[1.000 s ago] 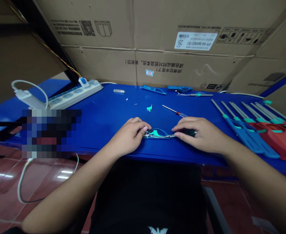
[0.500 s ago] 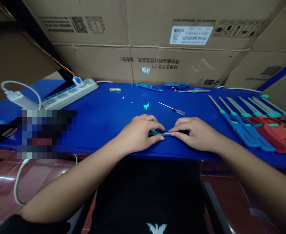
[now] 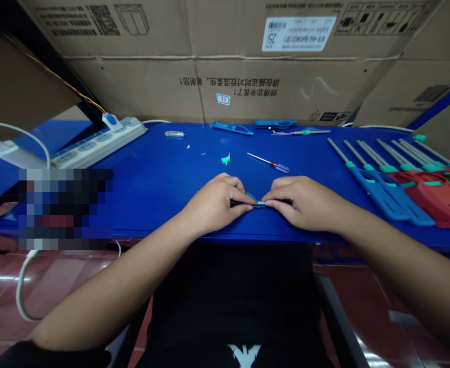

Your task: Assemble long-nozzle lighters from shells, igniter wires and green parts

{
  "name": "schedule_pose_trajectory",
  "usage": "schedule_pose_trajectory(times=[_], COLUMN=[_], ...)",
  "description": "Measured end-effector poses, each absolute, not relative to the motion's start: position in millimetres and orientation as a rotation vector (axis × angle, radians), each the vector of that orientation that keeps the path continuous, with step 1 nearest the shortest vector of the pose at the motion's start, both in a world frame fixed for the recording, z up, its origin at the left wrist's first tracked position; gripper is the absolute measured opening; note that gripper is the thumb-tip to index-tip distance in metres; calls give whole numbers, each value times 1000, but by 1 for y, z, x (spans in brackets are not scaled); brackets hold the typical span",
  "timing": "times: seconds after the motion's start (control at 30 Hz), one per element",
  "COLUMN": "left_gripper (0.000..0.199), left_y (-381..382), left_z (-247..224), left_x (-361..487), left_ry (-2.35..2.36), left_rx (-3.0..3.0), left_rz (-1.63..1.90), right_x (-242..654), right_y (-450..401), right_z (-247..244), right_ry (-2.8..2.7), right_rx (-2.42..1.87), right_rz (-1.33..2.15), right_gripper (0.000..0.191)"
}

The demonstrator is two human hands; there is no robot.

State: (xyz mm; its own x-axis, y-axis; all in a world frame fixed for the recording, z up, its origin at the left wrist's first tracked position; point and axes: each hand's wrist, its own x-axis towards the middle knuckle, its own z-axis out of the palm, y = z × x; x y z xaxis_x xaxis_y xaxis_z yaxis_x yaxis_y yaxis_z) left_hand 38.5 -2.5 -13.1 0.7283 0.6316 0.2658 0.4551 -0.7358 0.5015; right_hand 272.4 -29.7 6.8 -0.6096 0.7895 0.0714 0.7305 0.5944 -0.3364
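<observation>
At the table's near edge, my left hand (image 3: 219, 204) is closed, pinching the blue casing (image 3: 251, 196) of a long-nosed lighter. My right hand (image 3: 305, 202) is closed too, its thumb and index finger on a short grey metal tube (image 3: 261, 203) that lies along the casing. The fingertips of both hands almost meet, and much of the casing is hidden beneath them. Just beyond the hands are a green trigger (image 3: 225, 159) and a screwdriver (image 3: 273, 164) with a clear and red handle.
Several blue and red lighters (image 3: 389, 197) lie in a row at right. Toward the back are blue casings (image 3: 232, 128), a metal lighter tube with wires (image 3: 305, 132) and a small clear cylinder (image 3: 174, 134). A power strip (image 3: 102, 143) sits left; cardboard (image 3: 133, 87) stands behind.
My left fingers have closed in toward the metal tube. The green part seen between my hands before is now covered. The whole view has shifted slightly.
</observation>
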Motion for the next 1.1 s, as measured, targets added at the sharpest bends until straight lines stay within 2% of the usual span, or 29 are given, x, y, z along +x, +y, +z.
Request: schedule_pose_trajectory(times=[0.33,0.57,0.77,1.03,1.1], left_gripper=[16,14,6,7,14], left_y=[-4,-5,-6,-4,-5], left_z=[-15,-12,-9,-11,-10], left_x=[38,40,40,40,40], left_ry=[835,878,870,861,898], left_rx=[2556,2535,2513,2532,2525], left_rz=[632,621,611,588,582], right_x=[273,269,266,262,262], right_y=[-35,-31,-29,-26,-25], right_z=[2,10,15,17,18], right_ry=[-2580,-2470,-2483,-2533,-2561], right_rx=[-1196,-1409,-1477,-1477,-1449], right_rz=[267,498,477,472,459], right_gripper=[28,19,15,14,14])
